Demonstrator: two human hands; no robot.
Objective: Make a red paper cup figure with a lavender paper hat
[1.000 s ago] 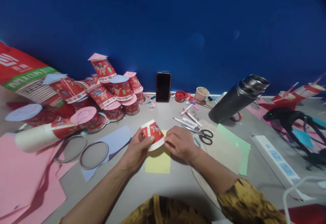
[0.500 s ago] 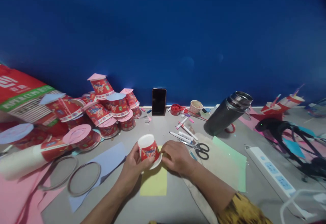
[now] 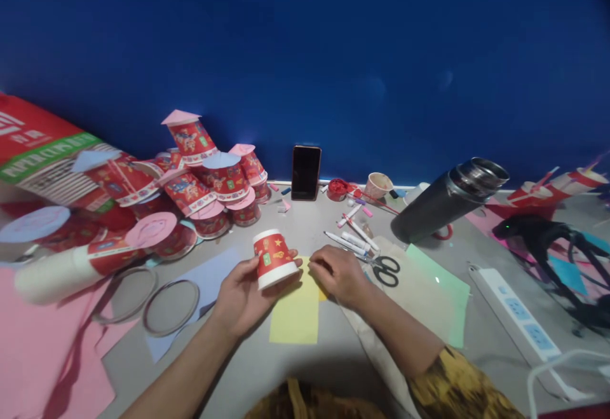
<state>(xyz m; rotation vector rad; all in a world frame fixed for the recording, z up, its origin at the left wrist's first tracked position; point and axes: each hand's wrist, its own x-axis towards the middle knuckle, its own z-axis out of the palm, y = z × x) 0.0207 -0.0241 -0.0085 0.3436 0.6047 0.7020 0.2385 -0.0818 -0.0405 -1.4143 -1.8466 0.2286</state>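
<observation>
A red paper cup (image 3: 273, 259) with yellow star and figure prints rests in my left hand (image 3: 245, 298), its white rim facing down and tilted. The thumb is on the cup's left side and the fingers pass under and behind it. My right hand (image 3: 339, 274) is to the right of the cup, apart from it, with curled fingers; whatever they may pinch is too small to make out. Beneath the hands lies yellow paper (image 3: 294, 317). Black-handled scissors (image 3: 385, 271) and white markers (image 3: 355, 241) lie beyond my right hand.
Decorated red cups (image 3: 223, 177) are piled at the left, near tape rings (image 3: 170, 308) and blue paper (image 3: 214, 276). A phone (image 3: 305, 173) stands by the blue wall. At the right are a dark flask (image 3: 441, 206), green paper (image 3: 445, 298) and a power strip (image 3: 517, 323).
The cup has turned in my left hand, showing another side with its wide rim lower. My right hand has moved away from the cup. The whole view has shifted slightly.
</observation>
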